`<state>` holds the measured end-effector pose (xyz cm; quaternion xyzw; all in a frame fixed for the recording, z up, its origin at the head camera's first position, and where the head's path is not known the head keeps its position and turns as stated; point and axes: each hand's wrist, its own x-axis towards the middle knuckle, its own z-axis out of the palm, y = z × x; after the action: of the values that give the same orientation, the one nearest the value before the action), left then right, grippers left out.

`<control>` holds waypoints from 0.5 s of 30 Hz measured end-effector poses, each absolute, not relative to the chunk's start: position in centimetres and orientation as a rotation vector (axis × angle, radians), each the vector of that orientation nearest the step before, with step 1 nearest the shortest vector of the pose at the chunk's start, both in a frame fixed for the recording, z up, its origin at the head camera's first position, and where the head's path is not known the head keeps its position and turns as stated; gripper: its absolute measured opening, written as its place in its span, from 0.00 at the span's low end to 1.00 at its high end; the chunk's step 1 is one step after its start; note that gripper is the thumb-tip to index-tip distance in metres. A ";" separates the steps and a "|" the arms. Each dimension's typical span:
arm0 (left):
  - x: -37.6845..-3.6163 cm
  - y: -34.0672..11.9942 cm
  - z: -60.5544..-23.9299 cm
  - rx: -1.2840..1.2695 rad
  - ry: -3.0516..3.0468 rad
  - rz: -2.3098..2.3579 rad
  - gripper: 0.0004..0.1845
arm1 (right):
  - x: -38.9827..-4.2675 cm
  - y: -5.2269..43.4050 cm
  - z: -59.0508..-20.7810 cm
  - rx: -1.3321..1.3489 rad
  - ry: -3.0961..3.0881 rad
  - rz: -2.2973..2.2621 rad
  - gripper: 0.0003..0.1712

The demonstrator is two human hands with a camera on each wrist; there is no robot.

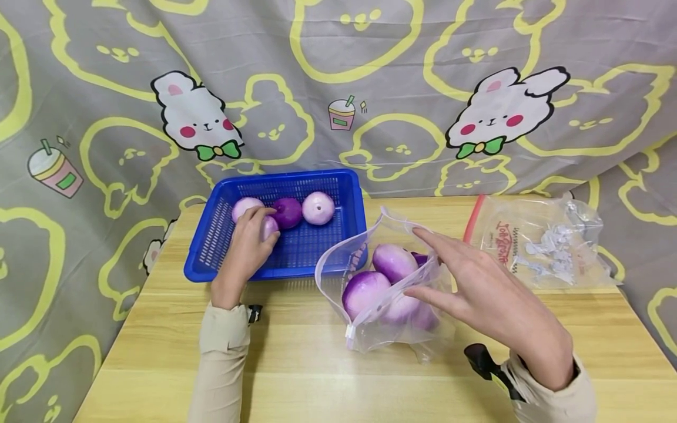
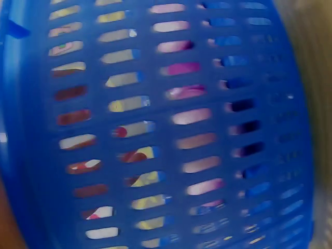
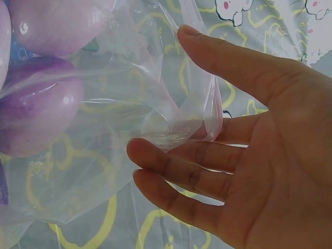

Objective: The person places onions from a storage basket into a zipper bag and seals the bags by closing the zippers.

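The right hand (image 1: pixel 492 294) partly hides a red-edged bag (image 1: pixel 534 217)

2 beige sleeves (image 1: pixel 219 364), black wrist devices (image 1: pixel 479 361)

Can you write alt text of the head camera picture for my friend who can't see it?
A person's left hand holds an onion in a blue basket with three more onions, while the right hand touches an open clear bag of purple onions. Another bag lies on the right of the wooden table, and a cartoon cloth hangs behind.
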<state>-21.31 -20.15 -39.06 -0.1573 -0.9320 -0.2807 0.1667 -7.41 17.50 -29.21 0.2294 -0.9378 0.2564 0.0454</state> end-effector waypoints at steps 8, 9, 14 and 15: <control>-21.5 -20.8 -39.9 -0.389 -2.709 -0.788 0.26 | -7.3 17.5 -29.1 0.705 -2.876 0.787 0.45; -21.5 -20.9 -39.9 -0.378 -2.726 -0.781 0.26 | -7.3 17.5 -29.1 0.705 -2.875 0.786 0.45; -21.3 -21.0 -40.1 -0.337 -2.883 -0.748 0.30 | -7.2 17.5 -29.1 0.706 -2.866 0.768 0.45; -21.3 -21.0 -40.1 -0.332 -2.914 -0.741 0.31 | -7.2 17.5 -29.1 0.706 -2.865 0.765 0.45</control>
<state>-21.26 -21.02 -40.05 -0.1095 -0.9617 -0.2444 0.0583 -7.21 17.51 -29.11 0.2315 -0.9388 0.2509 0.0468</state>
